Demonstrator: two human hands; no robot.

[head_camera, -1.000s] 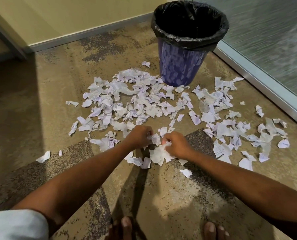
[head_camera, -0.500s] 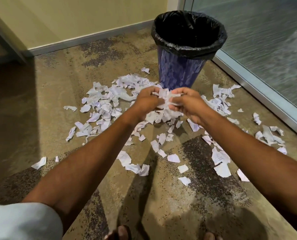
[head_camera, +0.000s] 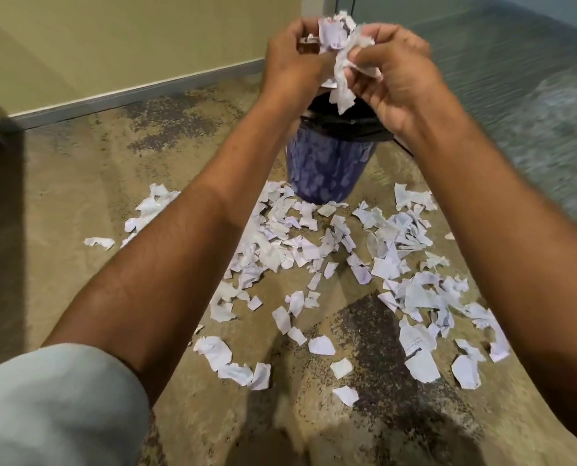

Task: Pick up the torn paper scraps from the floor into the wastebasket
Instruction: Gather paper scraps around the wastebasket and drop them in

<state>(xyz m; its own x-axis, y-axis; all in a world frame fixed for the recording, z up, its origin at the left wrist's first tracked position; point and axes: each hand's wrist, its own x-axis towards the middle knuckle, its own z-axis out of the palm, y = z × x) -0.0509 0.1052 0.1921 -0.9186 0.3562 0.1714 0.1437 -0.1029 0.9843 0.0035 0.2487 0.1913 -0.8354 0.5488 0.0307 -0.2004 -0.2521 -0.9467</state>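
Mottled tan carpet (head_camera: 78, 183) covers the floor, with a yellow wall (head_camera: 129, 45) behind the wastebasket (head_camera: 327, 169) and a glass panel (head_camera: 522, 95) to its right. The wastebasket is blue, lined in black, and stands upright. You hold both hands raised directly above its mouth. Your left hand (head_camera: 290, 58) and right hand (head_camera: 394, 79) each have fingers curled round one shared bundle of scraps (head_camera: 337, 52). Each grip is closed on it, and a strip of paper hangs from the bundle toward the wastebasket's mouth. Loose scraps (head_camera: 280, 250) lie scattered on the carpet in front of the wastebasket, thickest near its base and spreading to its right.
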